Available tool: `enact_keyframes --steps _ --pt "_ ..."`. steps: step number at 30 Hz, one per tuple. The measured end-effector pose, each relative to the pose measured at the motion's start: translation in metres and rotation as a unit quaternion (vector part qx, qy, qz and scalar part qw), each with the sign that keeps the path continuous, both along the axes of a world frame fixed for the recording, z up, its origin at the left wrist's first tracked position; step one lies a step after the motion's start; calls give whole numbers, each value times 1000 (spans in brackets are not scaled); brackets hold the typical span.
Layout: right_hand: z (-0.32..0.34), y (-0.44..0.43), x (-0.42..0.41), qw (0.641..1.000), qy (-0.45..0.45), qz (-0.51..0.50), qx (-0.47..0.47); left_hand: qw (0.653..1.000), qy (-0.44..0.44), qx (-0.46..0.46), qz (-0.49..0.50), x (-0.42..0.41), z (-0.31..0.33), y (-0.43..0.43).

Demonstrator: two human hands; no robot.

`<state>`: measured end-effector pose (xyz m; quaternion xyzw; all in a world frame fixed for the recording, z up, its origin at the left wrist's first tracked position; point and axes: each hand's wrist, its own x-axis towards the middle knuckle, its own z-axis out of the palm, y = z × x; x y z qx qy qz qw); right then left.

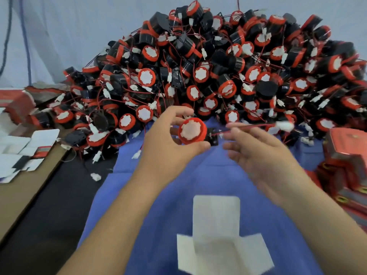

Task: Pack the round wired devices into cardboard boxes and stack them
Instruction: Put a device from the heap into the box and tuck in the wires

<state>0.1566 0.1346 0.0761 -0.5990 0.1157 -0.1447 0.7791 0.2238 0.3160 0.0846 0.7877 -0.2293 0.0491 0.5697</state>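
My left hand (168,139) grips one round device (191,131), red-rimmed with a white face, between thumb and fingers. Its red wire (246,128) runs right to a white connector (285,126). My right hand (258,153) is blurred, with its fingers loosely spread under the wire and the fingertips at it; I cannot see whether it pinches the wire. An open white cardboard box (218,235) with its flaps spread lies on the blue cloth (158,195) below both hands. A big heap of the same devices (208,72) rises behind them.
Flat unfolded box blanks (23,151) lie on brown cardboard (21,195) at the left. Packed red boxes (345,159) are stacked at the right edge. A loose white connector (95,176) lies on the dark surface left of the cloth.
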Motion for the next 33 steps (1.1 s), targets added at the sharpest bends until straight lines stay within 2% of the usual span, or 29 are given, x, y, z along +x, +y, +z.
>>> enact_keyframes --steps 3,7,10,15,19,23,27,33 --pt "9 -1 -53 996 -39 -74 40 999 11 47 -22 -51 10 20" --pt "6 6 -107 986 -44 -163 -5 992 -8 117 -36 -107 8 35" --pt "-4 17 -128 972 -36 -193 -129 981 -33 186 -33 -131 -1 38" --pt "-14 28 -135 920 -14 -167 -353 959 -33 281 -28 -139 -24 30" --pt "-23 40 -137 894 30 -102 -436 937 -68 342 -22 -144 -39 29" --pt "-28 50 -137 888 54 -86 -449 922 -77 378 -38 -146 -46 26" --pt "-34 53 -135 884 102 -78 -450 935 -77 345 -28 -152 -53 29" --pt "-38 48 -127 884 140 -54 -442 941 -142 307 -10 -158 -74 32"
